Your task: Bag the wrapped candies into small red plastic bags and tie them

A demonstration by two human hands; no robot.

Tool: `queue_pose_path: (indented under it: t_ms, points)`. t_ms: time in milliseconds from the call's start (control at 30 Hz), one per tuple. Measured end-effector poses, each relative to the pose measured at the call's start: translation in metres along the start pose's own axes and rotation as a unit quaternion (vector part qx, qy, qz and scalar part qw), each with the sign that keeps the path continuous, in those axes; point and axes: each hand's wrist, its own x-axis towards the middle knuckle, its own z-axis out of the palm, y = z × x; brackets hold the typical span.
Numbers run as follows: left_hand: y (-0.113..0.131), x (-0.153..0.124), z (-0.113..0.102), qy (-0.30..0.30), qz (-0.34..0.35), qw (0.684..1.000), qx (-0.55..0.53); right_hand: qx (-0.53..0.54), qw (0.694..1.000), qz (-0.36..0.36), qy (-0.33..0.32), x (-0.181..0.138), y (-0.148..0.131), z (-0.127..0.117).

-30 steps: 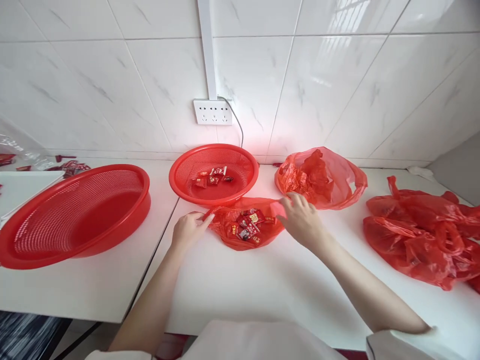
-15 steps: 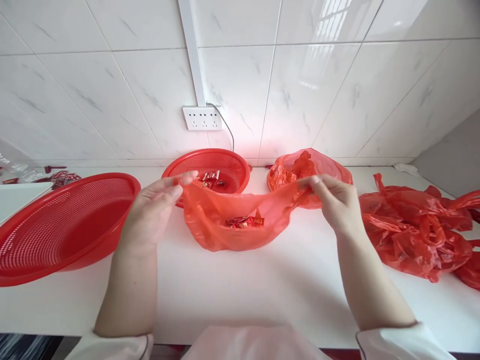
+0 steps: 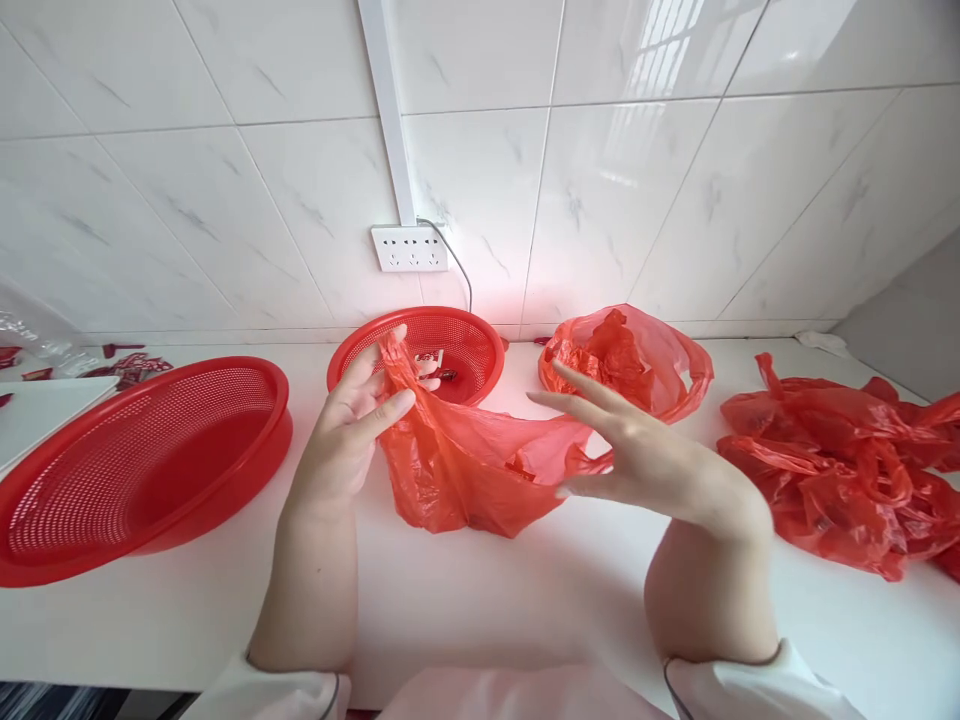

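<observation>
My left hand [image 3: 352,430] pinches one handle of a thin red plastic bag [image 3: 465,470], held just above the white counter [image 3: 480,600]. My right hand [image 3: 637,455] has its fingers stretched out, with the bag's other handle caught low between thumb and palm. The bag hangs slack between the hands, and the wrapped candies inside it are hidden by folds. Behind the bag sits a small red perforated basket [image 3: 472,335] with a few wrapped candies in it.
A large red perforated basket [image 3: 142,460] stands at the left. An open red bag [image 3: 630,360] lies behind my right hand, and a heap of red bags [image 3: 847,470] is at the right. A wall socket [image 3: 409,248] with a cable is above the small basket.
Both hands lifted the bag from the counter by its handles. Since half a second ago the hands have come closer together and my right fingers have spread out.
</observation>
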Motion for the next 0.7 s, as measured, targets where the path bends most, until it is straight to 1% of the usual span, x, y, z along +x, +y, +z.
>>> queue_pose_path:
  t_ms: [33, 100, 167, 200, 233, 267, 300, 333, 367, 400, 433, 500, 533, 567, 600, 633, 667, 700]
  points:
    - [0.000, 0.002, -0.001, 0.009, 0.001, 1.000, 0.002, -0.011, 0.999, 0.023, -0.030, -0.005, 0.005, -0.002]
    - [-0.001, 0.005, -0.003, 0.020, 0.010, 1.000, 0.002, -0.027, 0.994, 0.091, -0.048, -0.013, 0.013, -0.006]
    - [-0.004, 0.007, -0.004, 0.025, 0.025, 0.999, -0.005, -0.025, 0.989, 0.142, -0.015, -0.016, 0.014, -0.011]
    - [-0.006, 0.007, -0.004, 0.023, 0.032, 0.999, -0.011, -0.005, 0.988, 0.150, 0.020, -0.015, 0.012, -0.013]
    - [-0.008, 0.007, -0.004, 0.012, 0.034, 0.999, -0.015, 0.036, 0.987, 0.140, 0.067, -0.014, 0.007, -0.014]
    - [-0.009, 0.006, -0.004, -0.014, 0.026, 0.999, -0.016, 0.099, 0.981, 0.113, 0.118, -0.012, 0.001, -0.014]
    - [-0.011, 0.004, -0.002, -0.056, 0.007, 0.998, -0.013, 0.177, 0.968, 0.074, 0.163, -0.009, -0.006, -0.012]
    - [-0.012, 0.002, 0.002, -0.108, -0.021, 0.994, -0.007, 0.256, 0.948, 0.032, 0.189, -0.005, -0.015, -0.008]
    - [-0.012, -0.001, 0.007, -0.164, -0.052, 0.985, 0.003, 0.323, 0.926, -0.008, 0.193, -0.001, -0.023, -0.002]
    - [-0.012, -0.004, 0.013, -0.217, -0.077, 0.973, 0.012, 0.370, 0.910, -0.044, 0.180, 0.004, -0.031, 0.004]
    - [-0.012, -0.007, 0.020, -0.262, -0.095, 0.960, 0.020, 0.392, 0.904, -0.076, 0.155, 0.008, -0.039, 0.011]
    - [-0.011, -0.011, 0.035, -0.317, -0.107, 0.942, 0.030, 0.380, 0.909, -0.137, 0.100, 0.017, -0.049, 0.024]
    - [-0.011, -0.013, 0.040, -0.328, -0.107, 0.938, 0.037, 0.361, 0.912, -0.172, 0.088, 0.020, -0.051, 0.029]
    - [-0.011, -0.013, 0.044, -0.328, -0.104, 0.938, 0.045, 0.340, 0.913, -0.206, 0.088, 0.023, -0.052, 0.032]
    - [-0.012, -0.013, 0.046, -0.316, -0.100, 0.942, 0.054, 0.318, 0.914, -0.232, 0.102, 0.025, -0.051, 0.034]
    - [-0.013, -0.012, 0.046, -0.295, -0.100, 0.948, 0.060, 0.296, 0.915, -0.244, 0.126, 0.027, -0.050, 0.036]
    - [-0.015, -0.011, 0.044, -0.270, -0.102, 0.956, 0.059, 0.276, 0.918, -0.240, 0.155, 0.028, -0.048, 0.036]
    - [-0.017, -0.009, 0.042, -0.246, -0.110, 0.962, 0.053, 0.256, 0.924, -0.222, 0.175, 0.030, -0.045, 0.036]
